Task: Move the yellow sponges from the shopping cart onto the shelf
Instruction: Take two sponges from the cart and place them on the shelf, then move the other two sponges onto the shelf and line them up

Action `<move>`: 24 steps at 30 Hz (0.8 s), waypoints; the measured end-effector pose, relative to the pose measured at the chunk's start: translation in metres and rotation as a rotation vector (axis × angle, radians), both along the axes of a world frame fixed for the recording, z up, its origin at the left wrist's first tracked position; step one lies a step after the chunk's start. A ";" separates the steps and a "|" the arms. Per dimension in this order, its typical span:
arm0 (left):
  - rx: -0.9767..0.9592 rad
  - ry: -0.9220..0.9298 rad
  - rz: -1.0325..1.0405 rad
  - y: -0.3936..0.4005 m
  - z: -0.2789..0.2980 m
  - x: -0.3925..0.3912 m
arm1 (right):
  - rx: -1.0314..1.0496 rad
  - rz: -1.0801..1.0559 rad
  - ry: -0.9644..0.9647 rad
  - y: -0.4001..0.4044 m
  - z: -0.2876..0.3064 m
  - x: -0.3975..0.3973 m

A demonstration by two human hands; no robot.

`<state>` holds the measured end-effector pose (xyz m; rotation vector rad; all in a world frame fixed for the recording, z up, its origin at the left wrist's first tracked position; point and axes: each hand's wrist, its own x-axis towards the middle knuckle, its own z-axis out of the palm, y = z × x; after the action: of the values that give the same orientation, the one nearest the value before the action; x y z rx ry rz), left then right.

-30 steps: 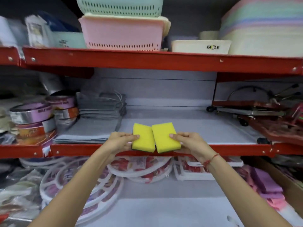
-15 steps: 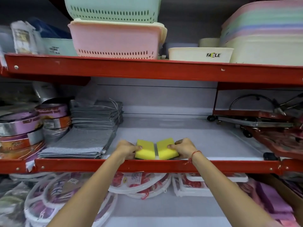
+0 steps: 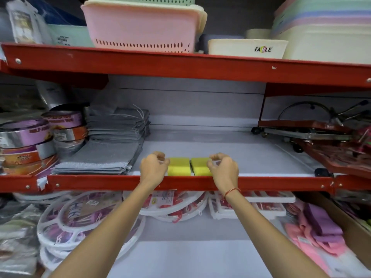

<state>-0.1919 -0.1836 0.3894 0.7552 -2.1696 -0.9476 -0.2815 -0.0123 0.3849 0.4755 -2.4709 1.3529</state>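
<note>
Two yellow sponges lie flat and side by side on the grey middle shelf [image 3: 230, 153], just behind its red front rail: the left sponge [image 3: 179, 166] and the right sponge [image 3: 200, 166], with a narrow gap between them. My left hand [image 3: 153, 167] hovers at the outer edge of the left sponge. At the outer edge of the right sponge is my right hand [image 3: 223, 169]. Both hands have curled, spread fingers and grip nothing. The shopping cart is out of view.
Folded grey cloths [image 3: 112, 145] and tape rolls [image 3: 30, 141] fill the shelf's left side. Red metal trolleys [image 3: 325, 141] sit at the right. Plastic baskets [image 3: 140, 27] stand on the shelf above. Round white hangers [image 3: 80, 217] and pink cloths [image 3: 315, 233] lie below.
The two sponges went from held upright in front of the shelf to lying flat on it. My fingers have come off them and both hands have lifted slightly.
</note>
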 end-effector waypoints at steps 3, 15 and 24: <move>-0.066 0.150 -0.014 0.012 -0.011 0.020 | -0.096 0.029 0.109 0.002 -0.013 0.035; -0.087 0.210 -0.137 0.027 -0.131 0.127 | -0.167 0.106 -0.113 0.029 -0.147 0.148; 0.061 -0.120 -0.100 0.038 -0.260 0.198 | 0.153 0.158 -0.414 0.044 -0.251 0.197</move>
<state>0.0063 -0.1460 0.1293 0.7556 -2.3103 -1.0482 -0.0848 0.0321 0.1335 0.4724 -2.9431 1.4508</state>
